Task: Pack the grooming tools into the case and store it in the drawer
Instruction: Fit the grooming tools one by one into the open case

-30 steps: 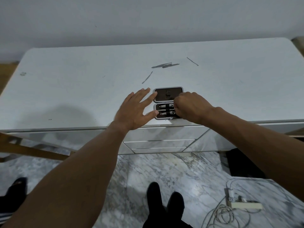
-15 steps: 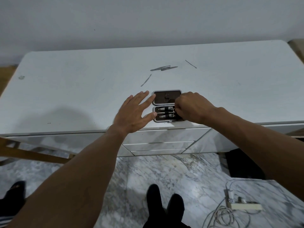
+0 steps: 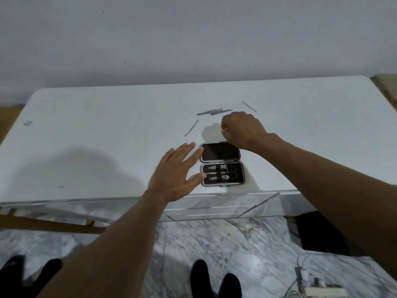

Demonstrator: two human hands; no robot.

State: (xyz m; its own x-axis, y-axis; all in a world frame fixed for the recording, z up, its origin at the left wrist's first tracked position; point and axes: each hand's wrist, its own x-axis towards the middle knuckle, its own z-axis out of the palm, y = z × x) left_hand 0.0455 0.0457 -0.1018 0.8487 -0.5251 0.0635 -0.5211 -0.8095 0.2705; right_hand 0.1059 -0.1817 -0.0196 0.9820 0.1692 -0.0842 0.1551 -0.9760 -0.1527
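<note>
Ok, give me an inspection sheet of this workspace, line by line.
Surface: white table, scuffed, small marks.
Job's things: case open flat near front edge, tools strapped in lower half; loose tools lie beyond it.
Clutter: nothing seen.
Grippers: left hand open, fingers at the case's left side; right hand curled beyond the lid, contents not visible.
Cables: white cord and power strip on floor.
Surroundings: grey wall, marble floor, drawers shut.
</note>
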